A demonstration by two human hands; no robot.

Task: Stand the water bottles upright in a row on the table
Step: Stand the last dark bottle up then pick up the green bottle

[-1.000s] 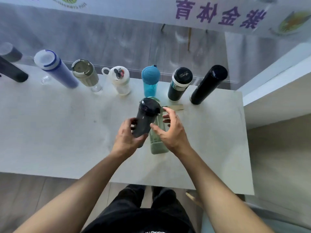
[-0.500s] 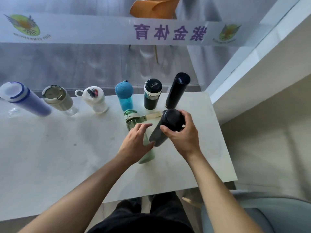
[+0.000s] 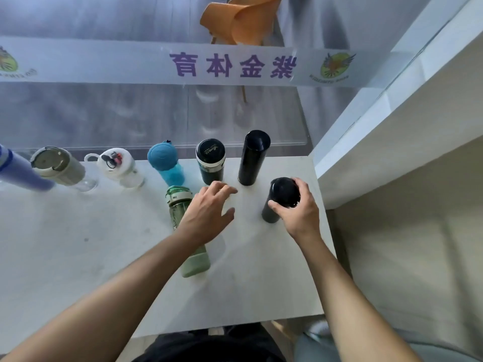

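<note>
Person, seen from above. Two forearms, bare from elbow to wrist, no sleeves in view. Left hand (image 3: 206,212): bare, no ring, watch or band visible; fingers long, nails short. Right hand (image 3: 298,218): bare, likewise without ring, watch or band. Lower body: black trousers (image 3: 209,346) at the bottom edge, fabric plain and matte, creased at the lap. Below them a strip of small white lettering, cut off by the edge and too small to read.

Bright, soft daylight — faint shadows on the table (image 3: 78,257), wide-angle bending at edges.
</note>
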